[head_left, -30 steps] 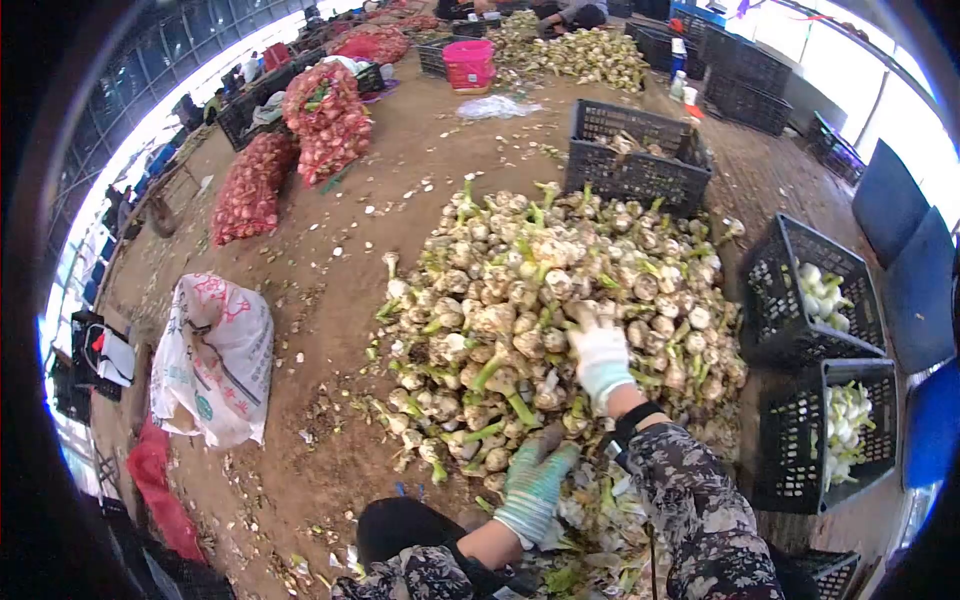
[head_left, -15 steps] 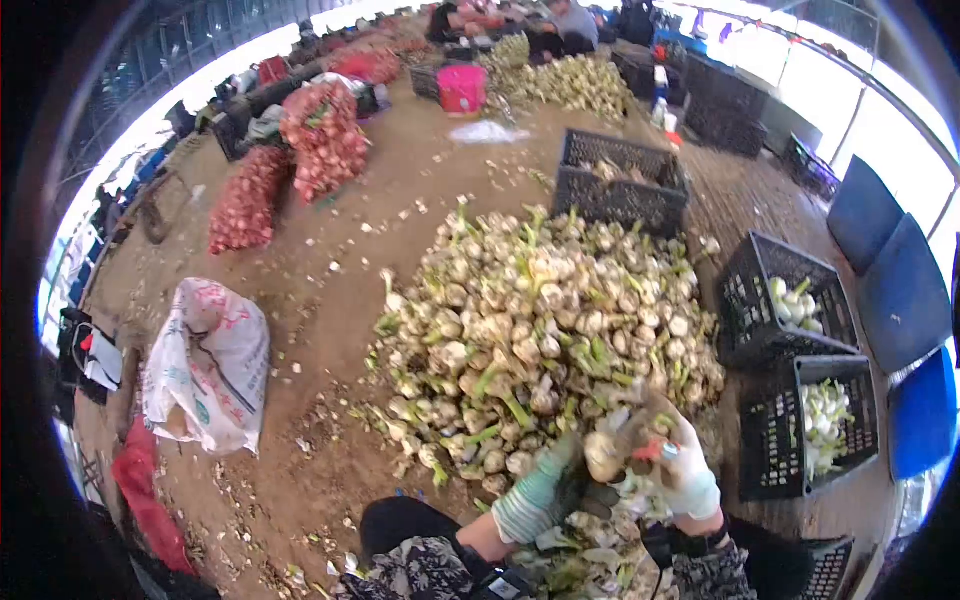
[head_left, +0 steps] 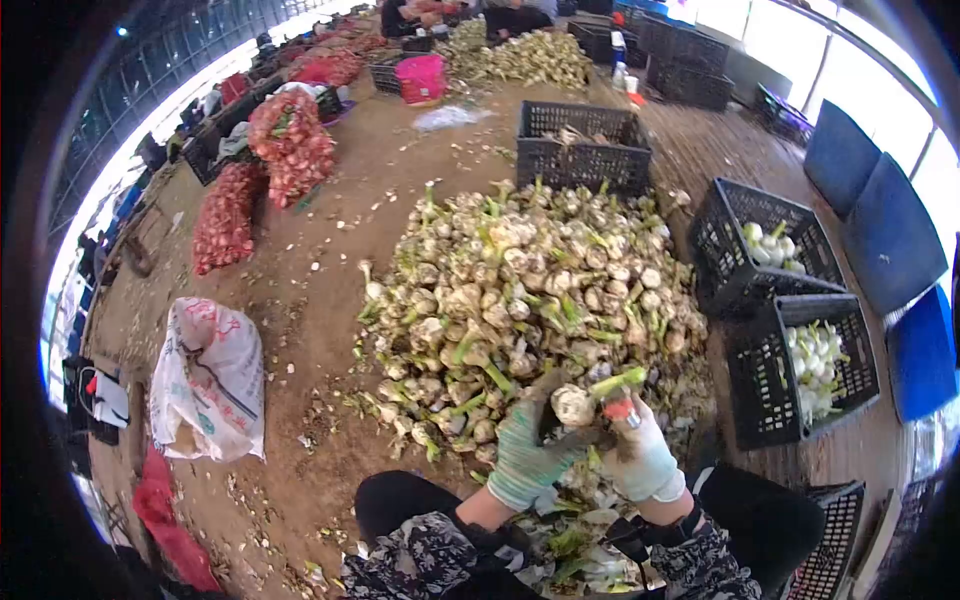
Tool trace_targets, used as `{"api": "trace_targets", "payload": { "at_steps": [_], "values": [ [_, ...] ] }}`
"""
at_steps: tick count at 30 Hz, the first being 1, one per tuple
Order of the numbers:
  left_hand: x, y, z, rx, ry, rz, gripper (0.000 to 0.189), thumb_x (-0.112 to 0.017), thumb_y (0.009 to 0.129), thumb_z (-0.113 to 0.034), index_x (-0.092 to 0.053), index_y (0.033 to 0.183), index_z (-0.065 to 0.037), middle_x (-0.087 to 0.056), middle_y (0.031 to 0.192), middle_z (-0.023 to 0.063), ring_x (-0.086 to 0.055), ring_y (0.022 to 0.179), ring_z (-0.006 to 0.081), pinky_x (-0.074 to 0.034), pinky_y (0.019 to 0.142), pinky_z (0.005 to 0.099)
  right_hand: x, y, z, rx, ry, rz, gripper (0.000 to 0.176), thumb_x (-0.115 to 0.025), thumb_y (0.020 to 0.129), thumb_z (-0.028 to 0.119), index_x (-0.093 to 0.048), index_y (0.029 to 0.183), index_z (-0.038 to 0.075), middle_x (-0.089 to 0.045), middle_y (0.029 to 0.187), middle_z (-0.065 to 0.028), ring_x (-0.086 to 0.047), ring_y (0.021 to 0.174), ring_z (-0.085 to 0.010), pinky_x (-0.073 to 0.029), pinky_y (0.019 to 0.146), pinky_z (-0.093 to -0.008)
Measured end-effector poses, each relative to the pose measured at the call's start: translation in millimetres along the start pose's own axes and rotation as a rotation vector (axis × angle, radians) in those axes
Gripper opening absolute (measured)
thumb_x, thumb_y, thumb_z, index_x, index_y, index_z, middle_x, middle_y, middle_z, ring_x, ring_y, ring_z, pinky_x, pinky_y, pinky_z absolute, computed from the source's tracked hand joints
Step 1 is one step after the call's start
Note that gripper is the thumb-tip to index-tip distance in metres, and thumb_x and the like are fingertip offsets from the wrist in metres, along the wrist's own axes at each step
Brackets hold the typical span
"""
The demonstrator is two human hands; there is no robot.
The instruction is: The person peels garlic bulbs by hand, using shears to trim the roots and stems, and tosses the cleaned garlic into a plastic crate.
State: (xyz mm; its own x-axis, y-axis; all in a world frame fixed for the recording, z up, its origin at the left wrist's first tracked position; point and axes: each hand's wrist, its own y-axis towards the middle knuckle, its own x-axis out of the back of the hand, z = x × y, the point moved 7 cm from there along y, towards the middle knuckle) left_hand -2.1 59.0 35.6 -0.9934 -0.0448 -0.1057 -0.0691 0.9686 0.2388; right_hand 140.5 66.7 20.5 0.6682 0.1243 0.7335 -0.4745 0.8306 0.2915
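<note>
My left hand (head_left: pixel 530 455), in a striped glove with dirty fingers, is closed on a garlic bulb (head_left: pixel 572 405) with a short green stem (head_left: pixel 618 381) pointing right. My right hand (head_left: pixel 642 455), in a pale glove, is wrapped round a small red-handled tool (head_left: pixel 619 409) right beside the bulb. The tool's working end is too small to make out. Just beyond both hands lies a large heap of garlic bulbs (head_left: pixel 530 290). Loose peelings and cut stems (head_left: pixel 575 545) lie below the hands, between my legs.
Black crates with trimmed bulbs (head_left: pixel 740 375) (head_left: pixel 708 240) stand at the right, another crate (head_left: pixel 585 160) behind the heap. A white sack (head_left: pixel 208 385) and red net bags (head_left: pixel 224 220) are at left. Blue boards (head_left: pixel 893 240) line the right. People (head_left: pixel 515 20) sit far back.
The view has shifted, so the surroundings sit higher and further left. The bulb's green stem now shows pointing right, and my right hand is more upright beside it.
</note>
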Motion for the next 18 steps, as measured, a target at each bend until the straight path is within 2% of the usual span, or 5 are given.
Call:
{"api": "trace_targets", "payload": {
  "at_steps": [3, 6, 8, 12, 18],
  "values": [
    [-1.6, 3.9, -2.2, -0.084, 0.176, -0.004, 0.07, -0.076, 0.067, -0.009, -0.038, 0.124, 0.002, -0.05, 0.115, 0.011, -0.052, 0.102, 0.0199, -0.043, 0.087, 0.0317, 16.8, 22.4, 23.2, -0.041, 0.157, -0.004, 0.051, -0.057, 0.064, -0.001, -0.048, 0.114, 0.005, -0.044, 0.119, -0.0205, -0.043, 0.111, -0.0358, -0.037, 0.094, -0.04],
    [-6.8, 10.8, -14.5, -0.082, 0.275, 0.043, 0.07, -0.075, 0.067, -0.009, -0.038, 0.124, 0.003, -0.05, 0.116, 0.0118, -0.052, 0.102, 0.02, -0.043, 0.087, 0.0316, 15.4, 31.8, 20.7, -0.181, 0.415, -0.113, 0.053, -0.051, 0.057, -0.006, -0.048, 0.11, 0.002, -0.054, 0.097, -0.0117, -0.052, 0.094, -0.0296, -0.042, 0.084, -0.0356],
    [-5.1, 10.6, -5.0, -0.072, 0.212, 0.018, 0.066, -0.073, 0.069, -0.008, -0.038, 0.124, 0.003, -0.051, 0.114, 0.0126, -0.054, 0.1, 0.0199, -0.044, 0.085, 0.0309, -15.3, 25.0, -7.4, -0.66, 1.491, -0.297, 0.037, -0.061, 0.078, 0.003, -0.047, 0.111, 0.001, -0.055, 0.099, -0.0081, -0.057, 0.087, -0.0157, -0.049, 0.077, -0.0288],
    [-2.5, 11.6, -1.1, -0.044, 0.212, -0.024, 0.063, -0.071, 0.071, -0.007, -0.038, 0.123, 0.003, -0.053, 0.109, 0.0132, -0.057, 0.095, 0.0197, -0.047, 0.08, 0.0301, -6.8, 30.4, -4.9, -0.458, 1.234, -0.288, 0.038, -0.067, 0.076, 0.008, -0.049, 0.108, -0.002, -0.057, 0.095, -0.0056, -0.057, 0.083, -0.0129, -0.049, 0.074, -0.0275],
    [-1.2, 8.6, -2.5, -0.041, 0.27, -0.003, 0.066, -0.075, 0.068, -0.012, -0.039, 0.122, 0.003, -0.053, 0.109, 0.0138, -0.055, 0.098, 0.0209, -0.045, 0.083, 0.0316, -4.1, 22.8, -13.5, -0.54, 1.293, -0.236, 0.039, -0.067, 0.073, 0.011, -0.051, 0.105, -0.006, -0.058, 0.09, -0.008, -0.058, 0.077, -0.0148, -0.05, 0.073, -0.028]
  ]
}}
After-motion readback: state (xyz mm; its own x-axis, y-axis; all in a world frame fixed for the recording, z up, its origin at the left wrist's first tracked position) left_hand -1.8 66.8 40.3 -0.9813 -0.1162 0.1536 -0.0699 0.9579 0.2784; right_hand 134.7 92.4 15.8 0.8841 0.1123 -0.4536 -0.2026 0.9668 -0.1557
